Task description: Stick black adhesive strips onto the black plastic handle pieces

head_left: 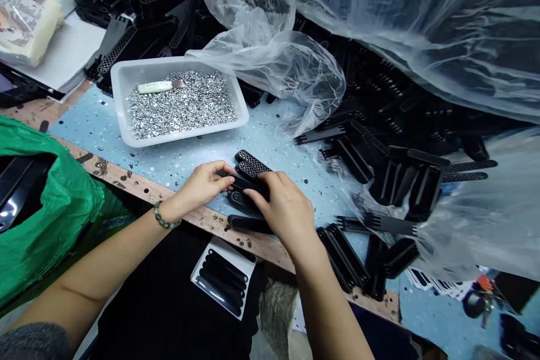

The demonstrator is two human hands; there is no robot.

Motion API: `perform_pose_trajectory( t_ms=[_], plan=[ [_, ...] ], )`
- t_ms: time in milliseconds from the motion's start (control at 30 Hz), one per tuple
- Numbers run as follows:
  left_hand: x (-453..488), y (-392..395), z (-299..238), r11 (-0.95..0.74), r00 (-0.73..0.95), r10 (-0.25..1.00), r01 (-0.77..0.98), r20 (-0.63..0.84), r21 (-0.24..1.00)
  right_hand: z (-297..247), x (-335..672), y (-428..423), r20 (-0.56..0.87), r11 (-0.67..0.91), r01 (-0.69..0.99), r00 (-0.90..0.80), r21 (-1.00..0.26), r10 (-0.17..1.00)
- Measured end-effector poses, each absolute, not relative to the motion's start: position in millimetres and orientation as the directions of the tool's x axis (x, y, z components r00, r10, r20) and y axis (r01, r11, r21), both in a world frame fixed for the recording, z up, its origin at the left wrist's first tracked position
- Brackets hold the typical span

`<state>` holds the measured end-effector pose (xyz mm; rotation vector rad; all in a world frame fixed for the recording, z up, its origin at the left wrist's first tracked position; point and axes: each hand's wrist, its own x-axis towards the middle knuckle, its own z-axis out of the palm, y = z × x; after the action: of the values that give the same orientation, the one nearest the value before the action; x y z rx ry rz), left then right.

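Observation:
My left hand [205,183] pinches the near end of a small stack of black perforated plastic parts [250,167] lying on the blue speckled table [181,149]. My right hand [286,208] rests on top of the same stack, fingers curled down over it. More black parts [248,223] lie just under my right wrist at the table's edge. A green bead bracelet sits on my left wrist.
A white tray [122,76] of small silver nuts stands behind my hands. A big heap of black plastic parts [392,169] under clear plastic sheeting [379,17] fills the right. A green bag [46,208] sits left. A sheet of black strips [223,278] lies on my lap.

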<state>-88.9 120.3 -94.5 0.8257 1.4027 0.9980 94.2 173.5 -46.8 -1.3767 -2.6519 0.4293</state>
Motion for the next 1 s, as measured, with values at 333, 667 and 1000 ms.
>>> perform_pose_trajectory(
  t_ms=[333,667,1000],
  plan=[
    [-86,119,-86,0.386,-0.134,0.920,0.132,-0.369,0.913,-64,126,174,0.004,0.357,0.649,-0.479,-0.672,0.878],
    [-85,121,-83,0.396,-0.147,0.915,0.164,-0.375,0.903,-56,126,183,-0.137,0.266,0.681,-0.476,-0.682,0.869],
    [-87,118,-89,0.368,-0.127,0.929,0.206,-0.348,0.907,-57,124,186,-0.196,0.269,0.777,-0.446,-0.568,0.873]
  ],
)
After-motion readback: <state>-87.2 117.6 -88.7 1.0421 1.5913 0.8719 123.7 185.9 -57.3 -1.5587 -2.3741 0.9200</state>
